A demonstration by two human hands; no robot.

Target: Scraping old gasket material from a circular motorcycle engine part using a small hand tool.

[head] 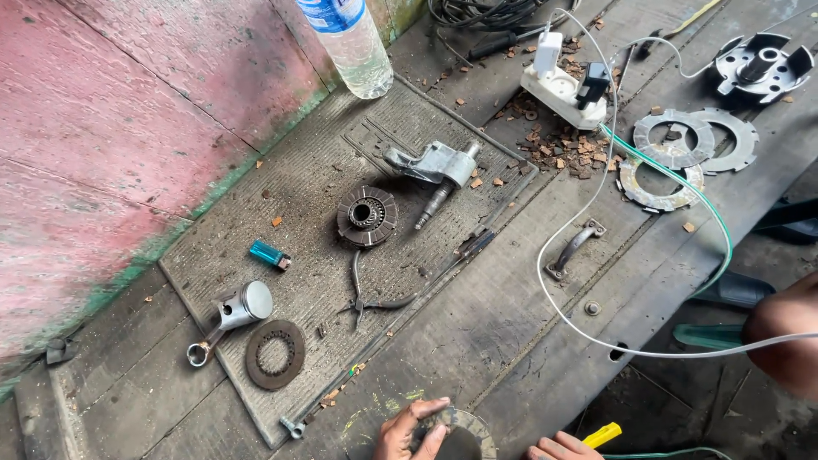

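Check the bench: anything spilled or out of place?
Yes. Brown chips lie scattered around the white power strip and across the mat. A white cable loops loose over the boards. Nothing looks broken.

Only small parts of the person show, all along the bottom and right edges, below the rubber mat [281,213]. The left hand [409,433] is bare, no glove, ring or sleeve in view, with its fingers cut short by the frame edge. The right hand [558,447] is bare too, only knuckles showing. A bare knee [788,336] appears right of the mat, uncovered by cloth
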